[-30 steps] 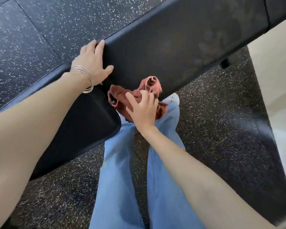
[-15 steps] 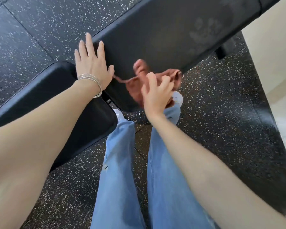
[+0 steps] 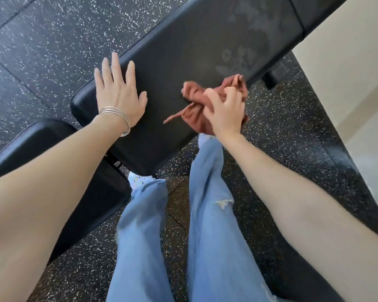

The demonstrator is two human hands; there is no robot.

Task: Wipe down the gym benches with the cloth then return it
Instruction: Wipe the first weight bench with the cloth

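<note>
The right hand (image 3: 225, 114) has its grip closed round the rust-red cloth (image 3: 196, 94), fingers curled into the bunched fabric, with one loose tail trailing towards the left. The cloth sits at the near edge of the long back pad of the gym bench (image 3: 183, 51), partly overhanging it.

A second ago that bundle was lower, by the gap between the two pads. It has since come up onto the pad's near edge and travelled along it, away from the end.

The left hand (image 3: 118, 94), with thin bangles (image 3: 118, 116) at the wrist, holds nothing. It has gone from cupping the far edge to lying flat on top near the pad's end corner, fingers spread as a brace.

Farther along the pad, pale smears (image 3: 244, 40) lie just ahead of the cloth. I'd say the wiping stroke is under way with most of this pad still to do, and returning the cloth is a long way off.

The seat pad (image 3: 42, 138) lies lower left, over speckled rubber floor (image 3: 42, 40).
</note>
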